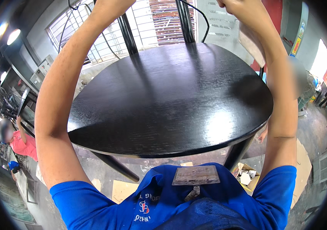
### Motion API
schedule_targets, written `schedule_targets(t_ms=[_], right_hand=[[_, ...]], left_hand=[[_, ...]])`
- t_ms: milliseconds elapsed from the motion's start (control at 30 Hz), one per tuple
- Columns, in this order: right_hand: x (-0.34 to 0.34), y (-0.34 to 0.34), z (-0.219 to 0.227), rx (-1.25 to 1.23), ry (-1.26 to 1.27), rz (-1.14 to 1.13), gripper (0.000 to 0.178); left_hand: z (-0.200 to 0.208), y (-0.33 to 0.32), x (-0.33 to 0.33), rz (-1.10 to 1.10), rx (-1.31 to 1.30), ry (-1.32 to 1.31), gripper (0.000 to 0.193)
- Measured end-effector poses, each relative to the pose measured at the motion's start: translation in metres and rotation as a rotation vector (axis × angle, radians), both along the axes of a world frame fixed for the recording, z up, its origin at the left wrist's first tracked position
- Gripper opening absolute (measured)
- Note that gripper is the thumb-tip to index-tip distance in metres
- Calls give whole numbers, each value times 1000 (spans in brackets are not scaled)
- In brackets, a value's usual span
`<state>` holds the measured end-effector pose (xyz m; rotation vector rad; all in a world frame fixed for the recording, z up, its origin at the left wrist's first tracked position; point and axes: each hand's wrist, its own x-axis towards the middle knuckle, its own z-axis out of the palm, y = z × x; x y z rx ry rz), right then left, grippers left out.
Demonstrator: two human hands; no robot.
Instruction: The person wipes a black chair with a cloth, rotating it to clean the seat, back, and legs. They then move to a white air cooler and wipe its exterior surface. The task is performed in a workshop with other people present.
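Black chair (171,99) before the chest, arms spread around its seat, presumably for reach! Left hand (114,4) cropped, right hand (240,5) looks curled; can't tell either's opening or hold.

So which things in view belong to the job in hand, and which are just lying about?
In the job:
glossy black wooden chair, between the arms
bare left hand and bare right hand, raised beyond the seat; grips cut off

Apparently lying about:
flat tan cardboard sheet on the floor
open yellowish cardboard box of pale scraps
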<state>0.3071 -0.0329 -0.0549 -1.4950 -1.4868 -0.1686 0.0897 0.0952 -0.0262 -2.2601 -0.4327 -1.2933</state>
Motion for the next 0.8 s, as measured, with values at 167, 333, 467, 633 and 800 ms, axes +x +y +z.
schedule_targets(t_ms=[167, 333, 467, 633, 800], right_hand=[[23, 34, -26, 112, -157, 35, 36], [52, 61, -63, 213, -45, 87, 42], [57, 66, -78, 368, -138, 174, 43], [48, 66, -85, 290, -1, 36, 44], [38, 77, -82, 339, -95, -53, 44]], left_hand=[[-3, 10, -16, 309, 51, 192, 16], [24, 20, -23, 25, -603, 317, 65], [25, 35, 28, -123, -723, 291, 57], [8, 67, 81, 139, -192, 180, 41], [5, 84, 53, 116, -375, 127, 54]])
